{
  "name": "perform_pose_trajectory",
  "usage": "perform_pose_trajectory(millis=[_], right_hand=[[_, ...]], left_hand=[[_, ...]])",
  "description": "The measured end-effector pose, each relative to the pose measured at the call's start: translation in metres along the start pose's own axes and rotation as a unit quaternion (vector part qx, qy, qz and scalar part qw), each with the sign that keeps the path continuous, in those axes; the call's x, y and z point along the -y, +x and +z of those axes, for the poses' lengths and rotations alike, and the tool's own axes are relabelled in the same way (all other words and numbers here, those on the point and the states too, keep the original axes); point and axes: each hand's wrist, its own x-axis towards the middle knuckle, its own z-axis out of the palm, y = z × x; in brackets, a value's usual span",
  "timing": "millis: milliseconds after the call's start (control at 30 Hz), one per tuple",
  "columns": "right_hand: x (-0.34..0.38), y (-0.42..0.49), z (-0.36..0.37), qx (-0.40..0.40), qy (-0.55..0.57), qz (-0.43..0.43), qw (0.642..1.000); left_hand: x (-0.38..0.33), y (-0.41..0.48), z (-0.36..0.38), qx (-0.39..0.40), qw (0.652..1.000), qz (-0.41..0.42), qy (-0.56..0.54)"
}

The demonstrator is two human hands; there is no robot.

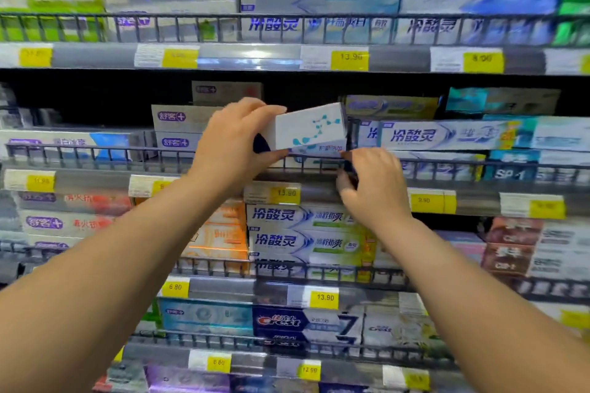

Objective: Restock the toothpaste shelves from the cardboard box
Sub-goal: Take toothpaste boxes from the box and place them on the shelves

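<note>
My left hand (233,143) grips a white toothpaste box (311,128) with a teal dotted pattern, holding it tilted just above the wire rail (111,150) of the second shelf. My right hand (373,182) is at the box's right lower end by the rail, fingers curled on a dark edge there; whether it grips the box I cannot tell. Behind the box, blue-and-white toothpaste boxes (447,135) lie in stacks on the same shelf. The cardboard box is out of view.
Several shelves of toothpaste cartons fill the view, each with a wire rail and yellow price tags (349,59). A dark gap (95,99) opens at the left of the second shelf. Crest boxes (287,322) sit lower down.
</note>
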Motion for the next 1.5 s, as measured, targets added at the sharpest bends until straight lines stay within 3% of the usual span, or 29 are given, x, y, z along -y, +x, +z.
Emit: perform_pose_trajectory(millis=[167,467,700,933,1133,1300,1500], right_hand=[[-0.003,-0.002,-0.003,0.004,0.008,-0.019,1.0],[-0.004,-0.006,-0.004,-0.006,0.019,-0.018,1.0],[-0.003,-0.008,-0.001,-0.034,0.035,-0.015,0.999],[-0.001,-0.01,-0.003,-0.029,0.051,-0.009,0.998],[0.021,-0.035,0.002,-0.041,0.13,-0.035,0.99],[0.064,-0.083,0.031,0.068,0.24,-0.054,0.967],[0.151,-0.146,0.057,0.232,0.336,-0.084,0.909]], left_hand=[[-0.01,0.034,0.013,0.072,0.995,0.005,0.074],[0.001,0.056,0.048,0.263,0.964,-0.005,0.041],[0.006,0.032,0.066,0.227,0.969,-0.061,0.069],[0.011,0.027,0.064,0.213,0.975,-0.046,0.03],[-0.004,-0.021,0.036,0.045,0.997,-0.063,-0.019],[-0.004,-0.122,0.01,0.061,0.985,-0.155,-0.043],[-0.001,-0.249,-0.058,0.15,0.931,-0.331,-0.02]])
